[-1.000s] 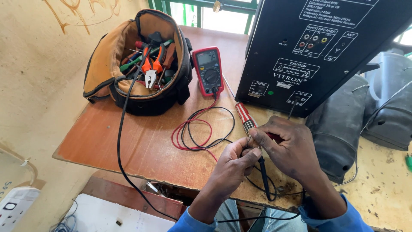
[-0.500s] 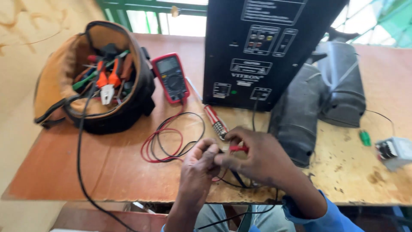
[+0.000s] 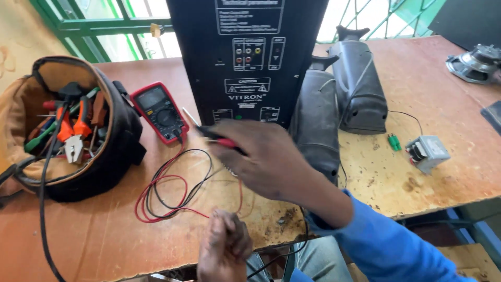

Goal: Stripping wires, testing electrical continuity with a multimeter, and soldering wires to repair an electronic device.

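I am holding my right hand out over the wooden table, its fingers curled and pinching a red-and-black probe that is pointing left toward the multimeter. The hand is blurring, so I cannot tell exactly how the fingertips are gripping it. My left hand is sitting low at the near table edge, loosely closed; I cannot tell whether it is pinching anything, though thin dark wire is running close beside it.

Just left of the probe, red and black test leads are lying coiled on the table, running up to the red multimeter, which is leaning near the lower left corner of the big black speaker cabinet. The cabinet is standing upright just behind my right hand, its back panel of sockets and labels facing me.

To the far left an open tool bag is holding pliers and screwdrivers with orange and red handles. To the right of the cabinet two dark grey moulded parts are standing side by side, touching. Farther right a small grey transformer is lying beside a green connector, and a bare speaker driver is sitting at the far corner.
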